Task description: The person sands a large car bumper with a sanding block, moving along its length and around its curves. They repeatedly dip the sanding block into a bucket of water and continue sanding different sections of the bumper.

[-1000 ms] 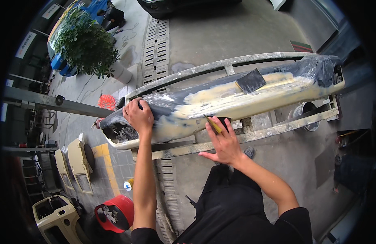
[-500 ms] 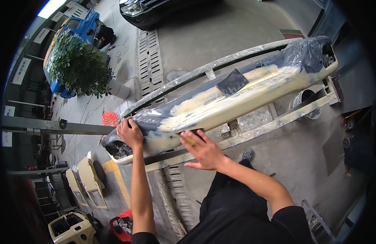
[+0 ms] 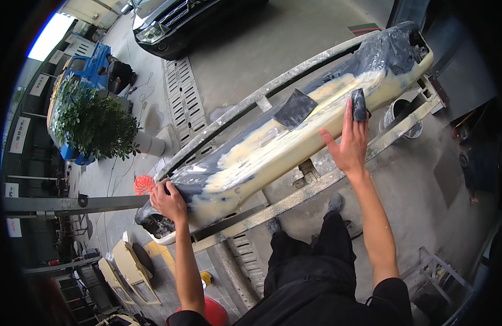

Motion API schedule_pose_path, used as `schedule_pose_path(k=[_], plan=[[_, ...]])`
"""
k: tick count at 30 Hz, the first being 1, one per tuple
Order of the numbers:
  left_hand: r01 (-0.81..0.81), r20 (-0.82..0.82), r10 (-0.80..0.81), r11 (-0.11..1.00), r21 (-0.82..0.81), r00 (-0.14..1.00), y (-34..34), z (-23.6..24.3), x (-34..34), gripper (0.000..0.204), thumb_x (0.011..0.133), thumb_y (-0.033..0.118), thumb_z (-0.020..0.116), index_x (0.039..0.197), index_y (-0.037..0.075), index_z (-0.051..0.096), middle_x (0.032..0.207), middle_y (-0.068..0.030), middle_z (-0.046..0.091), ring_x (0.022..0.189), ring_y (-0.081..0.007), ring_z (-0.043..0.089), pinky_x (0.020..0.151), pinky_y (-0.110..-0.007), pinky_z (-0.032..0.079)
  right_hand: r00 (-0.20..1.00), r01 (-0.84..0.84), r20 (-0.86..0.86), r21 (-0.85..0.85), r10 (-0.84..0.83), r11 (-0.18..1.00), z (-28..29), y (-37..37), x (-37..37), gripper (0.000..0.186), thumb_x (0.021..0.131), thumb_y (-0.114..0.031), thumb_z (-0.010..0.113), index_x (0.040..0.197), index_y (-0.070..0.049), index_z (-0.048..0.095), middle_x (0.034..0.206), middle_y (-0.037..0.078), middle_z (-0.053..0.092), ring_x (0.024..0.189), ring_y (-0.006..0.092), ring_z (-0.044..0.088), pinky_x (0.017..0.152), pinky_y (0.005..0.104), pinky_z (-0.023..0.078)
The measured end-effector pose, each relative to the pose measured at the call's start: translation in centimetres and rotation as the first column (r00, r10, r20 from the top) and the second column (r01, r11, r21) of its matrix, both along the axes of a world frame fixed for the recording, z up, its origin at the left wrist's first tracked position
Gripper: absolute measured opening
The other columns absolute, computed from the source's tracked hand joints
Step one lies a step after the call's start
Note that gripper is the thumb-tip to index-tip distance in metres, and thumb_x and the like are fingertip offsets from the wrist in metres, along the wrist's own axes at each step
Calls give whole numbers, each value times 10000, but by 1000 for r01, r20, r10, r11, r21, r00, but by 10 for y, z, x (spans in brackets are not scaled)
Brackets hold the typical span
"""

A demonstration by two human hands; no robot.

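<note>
A long car bumper point(image 3: 245, 174), patched with cream filler over dark grey, lies slanted across a paint-spattered metal stand point(image 3: 235, 229). My left hand point(image 3: 169, 204) is closed over its upper edge near the left end. My right hand point(image 3: 350, 142) rests on the filler toward the right end, fingers pressed on a small dark sanding pad point(image 3: 358, 104), thumb spread out along the cream surface. A loose square dark sheet point(image 3: 294, 108) lies on the bumper to the left of that hand.
A dark car point(image 3: 169, 27) stands beyond the stand. A crouching person point(image 3: 119, 73), a blue vehicle body point(image 3: 87, 62) and a leafy plant point(image 3: 96, 119) are at upper left. A steel beam point(image 3: 55, 204) runs left; a white bucket point(image 3: 411, 129) sits under the right end.
My right hand has slid rightward and up along the bumper with the pad, from near the middle to the right part. My left hand stays near the left end; my view has shifted.
</note>
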State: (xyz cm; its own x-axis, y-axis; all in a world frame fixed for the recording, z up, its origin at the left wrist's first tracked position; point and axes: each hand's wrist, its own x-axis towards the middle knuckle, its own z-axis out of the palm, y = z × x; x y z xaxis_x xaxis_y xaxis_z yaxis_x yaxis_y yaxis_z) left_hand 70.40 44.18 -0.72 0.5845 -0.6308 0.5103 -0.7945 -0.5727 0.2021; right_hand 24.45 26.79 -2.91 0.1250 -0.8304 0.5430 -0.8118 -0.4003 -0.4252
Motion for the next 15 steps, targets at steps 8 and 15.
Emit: schedule_pose_path(k=[8,15], plan=[[235,106,-238,971,40,965,9,1,-4,280,1024,364,579,1119,167,753,1158,-57,702,1143,-307,598,1097,-468,374,996,-46,75,59,41,997,-23,160,199,1163,905,-770,577,1592,120,282,1582,343,398,1518,467,346,1247,631,210],[460,92,-468,883,99,879,16,9,10,319,1047,330,553,1189,82,693,1148,-145,663,1155,-347,592,1071,-486,389,982,-139,142,90,125,986,-31,256,305,1124,901,-729,625,1573,121,326,1592,342,392,1549,460,304,1256,608,206]])
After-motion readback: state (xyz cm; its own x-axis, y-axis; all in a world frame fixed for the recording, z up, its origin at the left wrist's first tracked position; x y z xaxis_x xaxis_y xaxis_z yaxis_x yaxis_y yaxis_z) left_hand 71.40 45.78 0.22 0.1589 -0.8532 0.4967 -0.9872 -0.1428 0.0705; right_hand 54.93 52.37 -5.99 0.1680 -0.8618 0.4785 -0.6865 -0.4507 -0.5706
